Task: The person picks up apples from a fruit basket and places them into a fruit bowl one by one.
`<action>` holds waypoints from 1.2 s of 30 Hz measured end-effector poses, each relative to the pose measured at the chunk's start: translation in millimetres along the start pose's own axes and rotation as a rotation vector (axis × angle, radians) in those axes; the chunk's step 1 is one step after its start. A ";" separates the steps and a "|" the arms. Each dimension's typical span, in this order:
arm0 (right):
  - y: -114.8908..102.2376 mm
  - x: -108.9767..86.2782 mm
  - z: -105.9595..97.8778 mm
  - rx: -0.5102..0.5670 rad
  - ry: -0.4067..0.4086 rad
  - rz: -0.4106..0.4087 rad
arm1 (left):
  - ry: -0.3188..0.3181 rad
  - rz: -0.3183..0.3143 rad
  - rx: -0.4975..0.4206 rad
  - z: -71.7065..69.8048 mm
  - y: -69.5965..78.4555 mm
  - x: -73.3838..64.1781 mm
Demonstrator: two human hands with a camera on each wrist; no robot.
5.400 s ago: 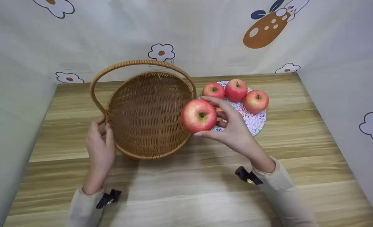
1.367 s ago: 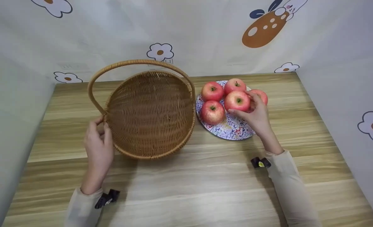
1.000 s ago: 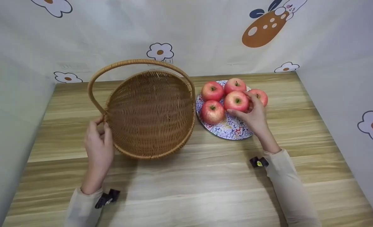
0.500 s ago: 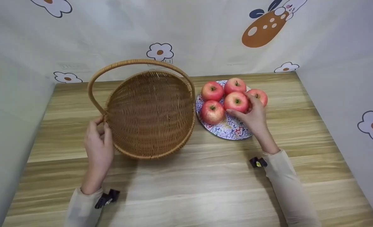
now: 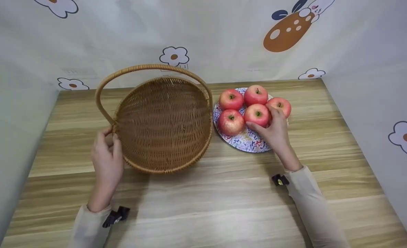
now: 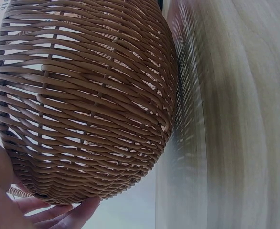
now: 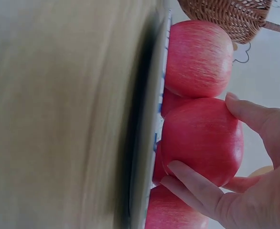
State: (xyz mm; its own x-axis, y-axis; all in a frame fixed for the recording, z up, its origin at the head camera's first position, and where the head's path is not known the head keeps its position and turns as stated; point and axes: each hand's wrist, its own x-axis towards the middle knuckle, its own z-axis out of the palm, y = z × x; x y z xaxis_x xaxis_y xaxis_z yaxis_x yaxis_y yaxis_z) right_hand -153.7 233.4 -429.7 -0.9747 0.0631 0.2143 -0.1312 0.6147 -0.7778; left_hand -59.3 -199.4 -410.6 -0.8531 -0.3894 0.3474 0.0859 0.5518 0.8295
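Observation:
My left hand (image 5: pixel 107 160) grips the left rim of a brown wicker basket (image 5: pixel 163 127) where its arched handle joins; the fingers reach around the rim in the left wrist view. Inside, the basket shows only bare weave. My right hand (image 5: pixel 274 132) holds a red apple (image 5: pixel 257 114), thumb on its near side and fingers on its far right. This apple sits low at the plate's surface in the right wrist view. Around it on the colourfully patterned plate (image 5: pixel 249 146) lie several more apples: a front-left apple (image 5: pixel 231 122), a back-left apple (image 5: pixel 231 99), a back apple (image 5: pixel 256 95) and a right apple (image 5: pixel 280 106).
A wood-grain table (image 5: pixel 203 206) carries everything. Light curtain-like walls (image 5: pixel 120 38) with printed flowers enclose its back and sides. The plate stands just right of the basket, its rim close to the basket's side.
My right hand has gone from beside the basket's right rim to the plate with an apple. Over the last second that apple sinks slightly downward. My left hand stays on the basket.

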 end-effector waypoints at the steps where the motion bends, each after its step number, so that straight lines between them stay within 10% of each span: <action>1: 0.0 -0.6 1.0 -0.006 0.001 -0.003 | 0.002 0.003 0.001 0.2 -0.3 0.1; 36: -18.6 -9.4 -19.0 -0.125 -0.094 0.084 | -0.030 0.027 -0.053 -2.9 6.5 1.0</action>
State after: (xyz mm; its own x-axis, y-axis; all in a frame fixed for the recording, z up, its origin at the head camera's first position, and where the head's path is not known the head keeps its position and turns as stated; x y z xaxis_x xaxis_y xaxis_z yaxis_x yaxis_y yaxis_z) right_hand -138.7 236.3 -406.0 -0.9947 0.0481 0.0913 -0.0311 0.7038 -0.7097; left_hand -58.1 -198.4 -403.6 -0.8652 -0.3519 0.3573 0.1354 0.5220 0.8421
